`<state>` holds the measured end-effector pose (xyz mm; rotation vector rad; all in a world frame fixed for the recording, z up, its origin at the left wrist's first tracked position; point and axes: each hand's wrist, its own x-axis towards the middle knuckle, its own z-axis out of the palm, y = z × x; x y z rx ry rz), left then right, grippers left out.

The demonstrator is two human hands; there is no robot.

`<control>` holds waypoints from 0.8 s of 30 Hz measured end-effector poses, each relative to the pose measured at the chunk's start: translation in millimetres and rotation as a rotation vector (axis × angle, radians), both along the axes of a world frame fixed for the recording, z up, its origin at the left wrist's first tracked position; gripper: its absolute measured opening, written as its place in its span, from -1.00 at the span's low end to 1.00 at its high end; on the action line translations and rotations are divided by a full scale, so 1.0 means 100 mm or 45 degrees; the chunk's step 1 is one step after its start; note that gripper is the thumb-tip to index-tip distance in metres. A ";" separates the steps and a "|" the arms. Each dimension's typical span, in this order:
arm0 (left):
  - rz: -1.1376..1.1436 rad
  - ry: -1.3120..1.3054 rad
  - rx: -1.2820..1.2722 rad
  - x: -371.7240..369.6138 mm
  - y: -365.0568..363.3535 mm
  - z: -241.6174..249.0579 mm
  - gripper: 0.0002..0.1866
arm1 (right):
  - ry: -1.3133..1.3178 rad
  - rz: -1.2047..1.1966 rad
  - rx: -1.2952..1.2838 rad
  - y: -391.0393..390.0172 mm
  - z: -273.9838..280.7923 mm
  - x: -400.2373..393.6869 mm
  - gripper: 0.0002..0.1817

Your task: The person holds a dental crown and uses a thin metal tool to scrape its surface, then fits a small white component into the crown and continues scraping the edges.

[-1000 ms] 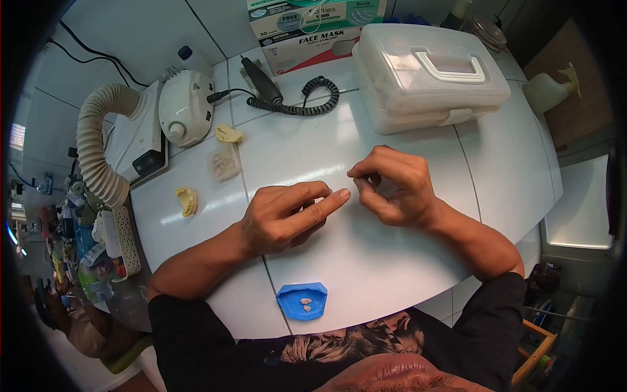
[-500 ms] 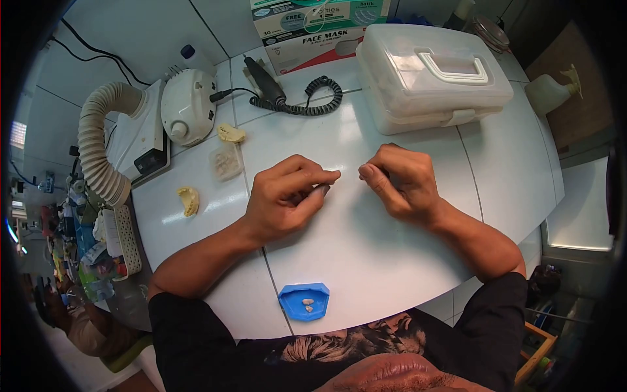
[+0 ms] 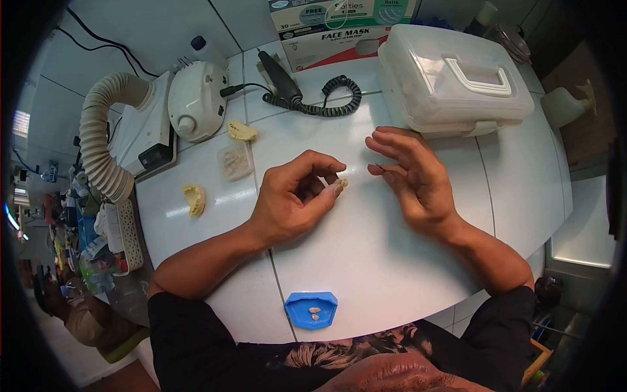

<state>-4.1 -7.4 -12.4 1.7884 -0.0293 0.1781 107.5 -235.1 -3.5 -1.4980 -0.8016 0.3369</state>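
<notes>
My left hand pinches a small yellowish tooth-like piece between thumb and forefinger, above the white tiled table. To its right, my right hand holds a thin dark sliver-like thing between thumb and forefinger; its other fingers are stretched out. The sliver's exact kind is too small to make out. A gap separates the two hands. Nearer my body, a blue tray contains a few small pale pieces. Left of my left hand lie a yellow dental cast and a clear box of pale bits.
Behind are a handpiece with a coiled cord, its white control unit and a ribbed hose. Another yellow cast piece lies there. A white carry case and face mask boxes stand at the back. Another person sits at left.
My left fingers have opened out a little, and the tooth-like piece now shows at their tips. My right hand has turned, its outer fingers extending. The view has shifted slightly.
</notes>
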 end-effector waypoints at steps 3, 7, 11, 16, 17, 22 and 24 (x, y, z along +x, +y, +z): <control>-0.037 0.003 0.006 0.00 0.02 -0.05 -0.71 | -0.057 -0.008 -0.013 -0.01 -0.03 0.01 -0.58; -0.072 0.053 -0.006 -0.01 0.03 -0.02 -0.72 | -0.240 0.007 -0.090 -0.03 -0.03 0.02 -0.76; -0.054 0.045 -0.084 -0.01 0.00 -0.01 -0.76 | -0.422 -0.062 -0.082 -0.01 -0.04 0.03 -0.83; -0.098 0.012 -0.045 0.00 0.04 -0.07 -0.78 | -0.510 0.032 -0.131 -0.06 -0.06 0.08 -0.80; -0.095 0.001 -0.063 0.00 0.03 -0.07 -0.78 | -0.512 0.034 -0.154 -0.07 -0.04 0.07 -0.80; -0.117 0.073 0.034 -0.01 0.05 -0.03 -0.77 | -0.469 0.036 -0.177 -0.06 0.03 0.01 -0.82; -0.156 0.159 0.092 -0.02 0.06 0.04 -0.76 | -0.232 0.007 -0.141 -0.06 -0.02 -0.03 -0.81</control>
